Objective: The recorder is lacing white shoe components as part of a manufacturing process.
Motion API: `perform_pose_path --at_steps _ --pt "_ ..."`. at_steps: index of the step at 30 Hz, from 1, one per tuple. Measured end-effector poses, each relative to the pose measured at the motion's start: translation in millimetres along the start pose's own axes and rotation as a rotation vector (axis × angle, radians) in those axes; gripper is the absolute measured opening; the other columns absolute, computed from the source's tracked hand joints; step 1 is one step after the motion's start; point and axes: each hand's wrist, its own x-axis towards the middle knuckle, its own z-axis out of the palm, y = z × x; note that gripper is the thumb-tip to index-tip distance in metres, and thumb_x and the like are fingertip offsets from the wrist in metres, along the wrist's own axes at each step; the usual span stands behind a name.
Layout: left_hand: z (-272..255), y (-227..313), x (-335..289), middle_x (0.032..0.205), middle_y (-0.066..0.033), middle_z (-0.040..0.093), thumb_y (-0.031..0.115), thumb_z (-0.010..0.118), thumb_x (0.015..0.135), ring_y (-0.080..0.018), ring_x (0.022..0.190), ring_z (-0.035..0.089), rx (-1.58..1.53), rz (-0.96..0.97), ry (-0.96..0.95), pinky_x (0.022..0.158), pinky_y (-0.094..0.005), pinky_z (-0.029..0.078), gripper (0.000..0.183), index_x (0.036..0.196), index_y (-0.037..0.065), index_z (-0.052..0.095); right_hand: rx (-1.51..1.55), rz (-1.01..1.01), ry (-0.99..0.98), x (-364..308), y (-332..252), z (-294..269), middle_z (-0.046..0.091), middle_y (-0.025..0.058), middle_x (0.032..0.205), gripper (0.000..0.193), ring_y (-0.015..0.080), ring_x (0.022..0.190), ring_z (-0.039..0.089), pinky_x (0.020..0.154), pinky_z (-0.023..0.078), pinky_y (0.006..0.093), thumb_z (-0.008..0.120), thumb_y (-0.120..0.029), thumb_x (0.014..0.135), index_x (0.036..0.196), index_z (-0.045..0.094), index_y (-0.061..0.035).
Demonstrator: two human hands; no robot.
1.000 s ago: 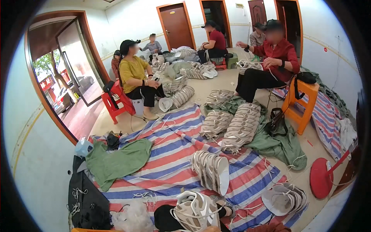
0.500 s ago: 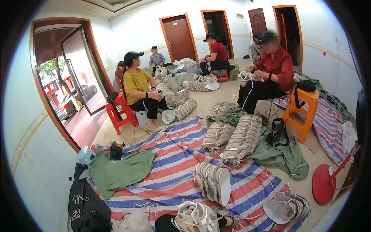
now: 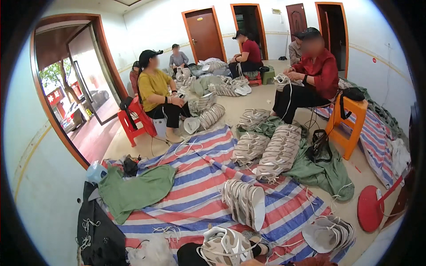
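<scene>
Keeping the rounded beige-and-white shoe upper (image 3: 225,241) steady at the bottom centre of the frame, by my black trouser leg (image 3: 188,255), should help, with its long cream cord laces (image 3: 230,254) drawn evenly and untwisted. Only a sliver of what seems my right hand (image 3: 251,263) shows, so I cannot tell whether it grips; my left hand is out of view, and the upper's near end is cut off.

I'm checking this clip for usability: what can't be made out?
In the head view:
Shoe upper: near end cut off by the lower edge.
Right hand: just a sliver shows there; grip unreadable.
Left hand: unseen, past that edge or behind the shoe upper.
Pale-shirted co-worker at right: lower body hidden behind the nearer red-shirted co-worker.
</scene>
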Motion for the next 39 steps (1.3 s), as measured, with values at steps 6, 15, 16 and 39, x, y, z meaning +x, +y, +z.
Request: perform_pose_path --at_steps 6,15,16,39 --pt "-0.1 -27.3 0.8 0.059 -0.0056 0.058 0.016 0.053 0.085 -0.0107 0.043 0.05 0.047 0.065 -0.001 0.042 -0.0245 0.04 0.019 0.097 0.005 0.063 0.116 -0.089 0.117 9.8 -3.3 -7.9 0.048 0.0127 0.056 0.017 0.0285 0.048 0.051 0.045 0.039 0.0351 0.059 -0.018 0.075 0.07 0.052 -0.0045" --pt "-9.6 -12.4 12.3 0.06 -0.0064 0.059 0.011 0.053 0.084 -0.01 0.045 0.051 -0.159 0.079 -0.018 0.042 -0.0242 0.042 0.016 0.092 0.001 0.063 0.135 0.043 -0.255 -22.0 19.3 34.8 0.05 0.0162 0.058 0.026 0.0321 0.049 0.049 0.045 0.037 0.0373 0.054 -0.027 0.08 0.067 0.054 -0.0051" --pt "-10.7 -11.5 14.0 0.06 -0.0065 0.059 0.011 0.053 0.084 -0.0102 0.045 0.051 -0.121 0.134 0.0 0.042 -0.0243 0.042 0.016 0.091 0.001 0.063 0.109 0.048 -0.217 -21.7 18.5 35.2 0.051 0.0161 0.058 0.027 0.0319 0.048 0.049 0.045 0.037 0.0372 0.054 -0.027 0.081 0.066 0.054 -0.0048" --pt "-8.0 -16.7 -2.8 0.069 -0.0103 0.062 0.012 0.053 0.084 -0.0142 0.047 0.055 0.163 0.242 0.011 0.046 -0.0268 0.043 0.016 0.086 -0.002 0.062 0.231 0.032 -0.318 -8.3 20.8 27.1 0.044 0.0141 0.051 0.029 0.0262 0.042 0.044 0.044 0.035 0.0351 0.057 -0.024 0.08 0.06 0.051 -0.0036"
